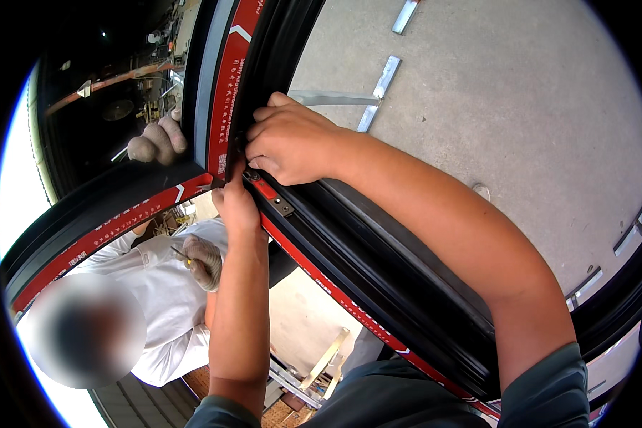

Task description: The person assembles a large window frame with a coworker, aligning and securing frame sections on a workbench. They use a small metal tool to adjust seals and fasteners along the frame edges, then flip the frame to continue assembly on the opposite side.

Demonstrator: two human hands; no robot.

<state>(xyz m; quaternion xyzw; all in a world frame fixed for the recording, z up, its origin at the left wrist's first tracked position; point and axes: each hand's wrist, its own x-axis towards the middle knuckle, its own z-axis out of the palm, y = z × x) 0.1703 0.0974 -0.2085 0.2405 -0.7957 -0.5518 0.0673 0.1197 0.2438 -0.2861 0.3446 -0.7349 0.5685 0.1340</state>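
A black window frame with red protective tape stretches diagonally in front of me and meets an upright black-and-grey profile at a corner. My right hand is closed at this corner, fingers curled inward; whatever lies in them is hidden. Just below it, my left hand grips the frame's corner, its fingertips partly hidden by the profile. A small metal hardware plate with holes sits on the frame beside my hands. Next to it is a red piece in the black groove.
A co-worker in a white shirt stands at the lower left, a gloved hand holding a thin-shafted tool. Another gloved hand shows against the dark pane. Metal strips lie on the concrete floor.
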